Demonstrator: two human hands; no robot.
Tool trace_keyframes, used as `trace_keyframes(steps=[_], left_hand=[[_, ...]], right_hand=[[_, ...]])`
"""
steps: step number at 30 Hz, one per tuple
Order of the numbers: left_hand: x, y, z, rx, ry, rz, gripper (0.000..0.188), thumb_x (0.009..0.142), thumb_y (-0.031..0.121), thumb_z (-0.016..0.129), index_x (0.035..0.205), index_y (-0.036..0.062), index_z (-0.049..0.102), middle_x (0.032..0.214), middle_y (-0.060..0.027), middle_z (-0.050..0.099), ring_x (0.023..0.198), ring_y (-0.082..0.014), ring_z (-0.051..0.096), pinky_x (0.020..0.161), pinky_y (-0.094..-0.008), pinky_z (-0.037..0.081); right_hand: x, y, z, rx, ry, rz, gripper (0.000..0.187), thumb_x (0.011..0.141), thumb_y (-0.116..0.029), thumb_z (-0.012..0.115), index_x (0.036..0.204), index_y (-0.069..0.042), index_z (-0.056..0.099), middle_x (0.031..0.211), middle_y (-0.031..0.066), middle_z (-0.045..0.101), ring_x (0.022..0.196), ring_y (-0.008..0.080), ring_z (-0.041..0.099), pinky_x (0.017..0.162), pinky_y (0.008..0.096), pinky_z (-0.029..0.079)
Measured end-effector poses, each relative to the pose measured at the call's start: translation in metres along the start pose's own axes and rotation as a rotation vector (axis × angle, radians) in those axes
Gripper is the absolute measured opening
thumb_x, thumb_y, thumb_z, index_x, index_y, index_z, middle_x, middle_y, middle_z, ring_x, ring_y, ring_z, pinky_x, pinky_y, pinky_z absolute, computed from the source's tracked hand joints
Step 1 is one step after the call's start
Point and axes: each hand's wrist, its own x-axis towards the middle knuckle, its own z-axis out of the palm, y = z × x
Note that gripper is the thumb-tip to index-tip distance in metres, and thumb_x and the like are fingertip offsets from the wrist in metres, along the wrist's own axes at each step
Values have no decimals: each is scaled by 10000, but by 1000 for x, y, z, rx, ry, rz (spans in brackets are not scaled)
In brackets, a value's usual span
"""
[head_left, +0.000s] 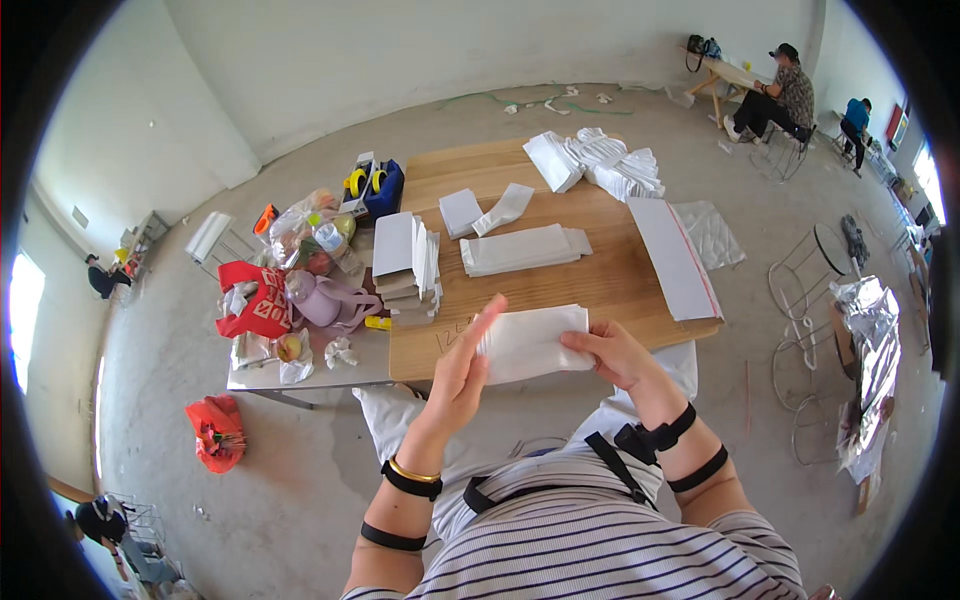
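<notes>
Just above the table's near edge I have a stack of flat white paper bags (pixel 533 343) in front of me. My right hand (pixel 620 354) grips its right end, thumb on top and the other fingers mostly hidden underneath. Against the left end rests my left hand (pixel 465 367), its fingers stretched out straight. Beyond the stack, on the wooden tabletop (pixel 615 290), lies a longer white bundle (pixel 525 250). Farther back are a small white pile (pixel 461 213) and a folded white strip (pixel 505 208).
White bundles (pixel 600 163) heap at the far right corner, near a white board (pixel 672 258). At left stand a stack of white cards (pixel 400 250), a lilac bottle (pixel 315 300), a red bag (pixel 255 300) and a blue bin (pixel 385 195). Stools (pixel 800 290) stand right; other people sit farther off.
</notes>
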Motion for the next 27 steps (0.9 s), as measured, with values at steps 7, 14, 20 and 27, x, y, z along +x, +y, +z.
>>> trace_keyframes(steps=[7,14,20,27], left_hand=[[-5,-3,14,-736,-100,-420,372,863,64,617,1222,29,523,1036,-78,616,907,-161,562,798,-307,467],[-3,-7,31,126,122,-245,268,847,95,681,1046,19,521,897,-35,590,770,-150,587,670,-319,495],[-4,-5,19,-853,353,-624,245,895,124,608,1074,-26,530,875,-105,612,675,-172,602,594,-345,519],[-4,16,14,-614,212,-477,289,874,163,687,1085,2,571,926,-76,644,744,-135,620,594,-307,533]], right_hand=[[-11,-8,2,-123,-86,-34,319,880,-211,676,1096,19,632,1003,70,667,893,143,632,813,297,518],[-41,-47,51,-121,-262,-254,373,940,-240,612,1208,9,539,956,30,647,862,91,598,773,257,495],[-20,-46,33,-430,59,-474,169,902,-194,671,920,-54,579,793,-31,580,708,22,509,623,176,410],[-4,-50,65,-409,-24,-576,253,875,-245,709,807,-45,571,694,-50,543,635,11,468,576,173,387]])
